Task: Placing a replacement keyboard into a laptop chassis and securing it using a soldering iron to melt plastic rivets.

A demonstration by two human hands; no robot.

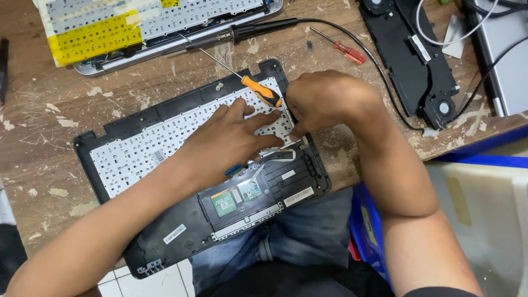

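**Inspector:** State the position of the main assembly.

**Technician:** The laptop palmrest cover lies upside down on the worn wooden bench, tilted diagonally, its near edge overhanging the person's lap; the white keyboard backing fills its upper half; the touchpad board, with its green circuit sections, sits in the lower half.

**Inspector:** Report the left hand.

**Technician:** The left hand rests flat on the keyboard backing, fingers spread and extended, pressing down; it grips nothing.

**Inspector:** Report the right hand.

**Technician:** The right hand is curled at the right end of the keyboard backing, fingertips bent down against its edge, just beside the left fingertips; whether it pinches something small there cannot be told, as the knuckles hide the fingertips.

**Inspector:** List adjacent tools.

**Technician:** An orange-handled screwdriver lies on the keyboard backing, handle touching or nearly touching both hands, shaft pointing up-left; a soldering iron lies beyond the cover, its black cable running right; a small red-handled screwdriver lies near that cable.

**Inspector:** List remaining items.

**Technician:** A second keyboard assembly, partly covered with yellow tape, occupies the far left; a black speaker module lies at the far right; a blue bin stands beside the person's right knee.
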